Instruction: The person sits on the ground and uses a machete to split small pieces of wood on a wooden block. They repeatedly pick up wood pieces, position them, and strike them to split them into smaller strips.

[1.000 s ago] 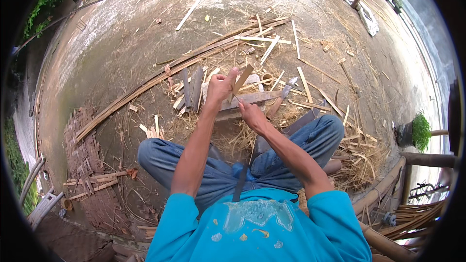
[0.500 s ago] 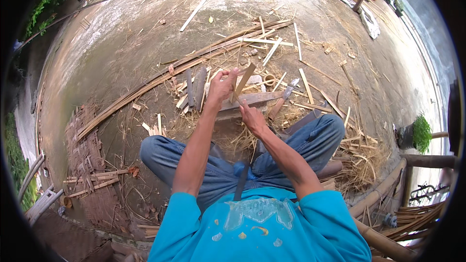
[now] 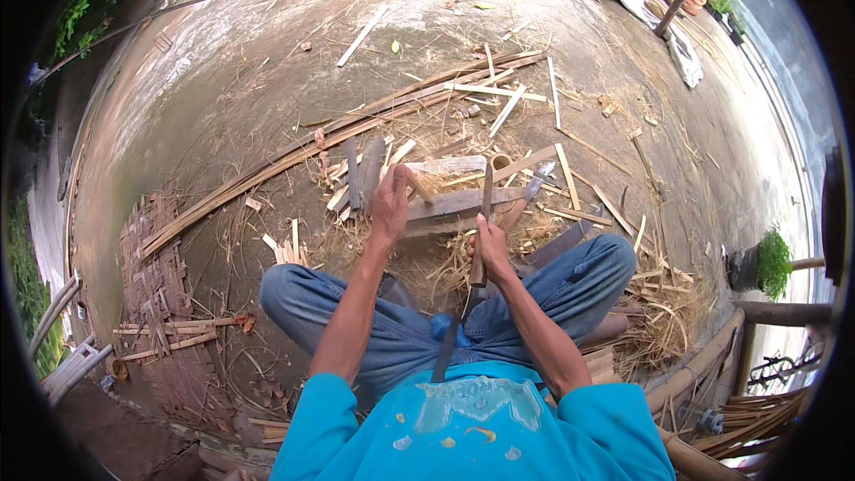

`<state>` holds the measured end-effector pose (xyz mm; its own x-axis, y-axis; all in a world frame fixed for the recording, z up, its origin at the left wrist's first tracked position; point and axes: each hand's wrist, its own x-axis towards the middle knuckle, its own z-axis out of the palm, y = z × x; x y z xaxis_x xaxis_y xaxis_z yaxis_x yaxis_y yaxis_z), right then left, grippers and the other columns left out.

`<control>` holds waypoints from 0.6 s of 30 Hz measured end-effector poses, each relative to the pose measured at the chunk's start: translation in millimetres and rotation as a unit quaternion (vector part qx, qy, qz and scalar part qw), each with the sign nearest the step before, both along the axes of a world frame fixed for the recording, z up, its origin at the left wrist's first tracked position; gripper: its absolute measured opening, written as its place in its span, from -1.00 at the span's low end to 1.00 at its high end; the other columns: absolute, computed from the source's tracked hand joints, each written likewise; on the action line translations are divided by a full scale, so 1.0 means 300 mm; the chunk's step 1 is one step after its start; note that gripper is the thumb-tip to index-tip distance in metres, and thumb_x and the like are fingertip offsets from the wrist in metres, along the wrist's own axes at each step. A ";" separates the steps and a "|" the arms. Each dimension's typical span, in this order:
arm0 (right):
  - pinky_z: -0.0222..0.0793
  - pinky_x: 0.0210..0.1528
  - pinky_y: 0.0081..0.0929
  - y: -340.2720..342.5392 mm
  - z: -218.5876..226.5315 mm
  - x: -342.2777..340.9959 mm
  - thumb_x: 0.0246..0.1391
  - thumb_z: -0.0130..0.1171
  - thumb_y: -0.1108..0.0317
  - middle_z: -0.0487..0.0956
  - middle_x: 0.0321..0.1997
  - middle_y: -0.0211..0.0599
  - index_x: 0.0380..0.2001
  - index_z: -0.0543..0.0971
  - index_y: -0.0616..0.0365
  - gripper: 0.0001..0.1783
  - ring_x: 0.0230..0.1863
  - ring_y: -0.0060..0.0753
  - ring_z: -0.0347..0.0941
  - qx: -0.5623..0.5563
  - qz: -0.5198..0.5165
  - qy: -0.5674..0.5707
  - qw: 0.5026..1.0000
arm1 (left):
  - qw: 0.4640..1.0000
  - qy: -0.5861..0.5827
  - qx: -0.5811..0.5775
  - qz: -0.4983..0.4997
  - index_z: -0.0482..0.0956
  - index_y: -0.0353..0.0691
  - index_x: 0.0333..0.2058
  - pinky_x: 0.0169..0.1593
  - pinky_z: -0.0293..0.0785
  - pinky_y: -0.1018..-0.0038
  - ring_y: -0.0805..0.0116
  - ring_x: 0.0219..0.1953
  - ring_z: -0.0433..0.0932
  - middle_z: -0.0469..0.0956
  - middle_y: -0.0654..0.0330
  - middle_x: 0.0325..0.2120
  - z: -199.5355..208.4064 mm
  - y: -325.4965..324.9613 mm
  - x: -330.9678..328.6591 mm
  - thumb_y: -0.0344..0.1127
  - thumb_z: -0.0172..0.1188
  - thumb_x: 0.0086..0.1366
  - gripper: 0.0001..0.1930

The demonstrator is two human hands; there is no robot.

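My left hand (image 3: 389,202) is closed round a short bamboo strip (image 3: 418,185), which slants down toward the right. In my closed right hand (image 3: 490,243) is a knife (image 3: 487,185), its dark blade pointing away from me and its handle end showing below the fist. A gap separates the blade from the strip. Between and beyond my hands lies a long flat piece of wood (image 3: 463,202), with a pale block (image 3: 450,166) behind it. A second tool with a brown handle and a shiny blade (image 3: 535,183) rests on the ground right of the knife.
Long bamboo strips (image 3: 356,120) stretch across the ground beyond my hands. Short cut pieces (image 3: 287,245) and shavings (image 3: 663,321) are scattered about my crossed legs. A woven mat (image 3: 165,303) lies to the left, a potted plant (image 3: 773,254) stands at right.
The knife has come away from the strip, and my right hand has moved right and lower, turning the blade upright. My left hand has shifted slightly left and lower, tipping the strip.
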<state>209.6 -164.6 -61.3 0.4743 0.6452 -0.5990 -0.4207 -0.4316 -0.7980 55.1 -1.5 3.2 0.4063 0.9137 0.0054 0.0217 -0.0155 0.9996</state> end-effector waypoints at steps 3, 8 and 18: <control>0.45 -0.59 -0.48 -0.006 0.054 0.005 0.44 0.03 -0.01 0.44 -0.49 -0.45 -0.17 0.43 0.05 -0.66 -0.63 -0.56 0.44 0.025 0.029 0.026 0.999 | 0.985 0.099 0.134 -0.049 0.50 -0.28 -0.18 -0.04 0.63 0.38 0.36 -0.21 0.65 0.61 0.08 -0.32 0.099 -0.026 0.007 0.11 0.06 0.52 -0.53; 0.44 -0.52 -0.56 0.038 0.223 -0.027 0.46 0.02 0.08 0.44 -0.47 -0.48 0.24 0.41 0.02 -0.58 -0.58 -0.60 0.42 0.061 0.122 -0.013 0.991 | 0.990 0.079 0.116 -0.031 0.62 -0.20 -0.06 -0.07 0.60 0.38 0.35 -0.13 0.69 0.69 0.17 -0.20 0.035 -0.021 -0.009 -0.20 0.30 0.40 -0.75; 0.41 -0.48 -0.61 0.070 0.346 -0.075 0.48 0.00 0.11 0.46 -0.46 -0.50 0.04 0.48 0.14 -0.67 -0.55 -0.67 0.42 0.105 0.182 -0.055 0.976 | 0.979 0.138 0.145 -0.022 0.54 -0.25 0.00 -0.07 0.53 0.11 -0.21 -0.11 0.59 0.61 -0.09 -0.15 0.013 -0.060 0.016 -0.24 0.08 0.51 -0.76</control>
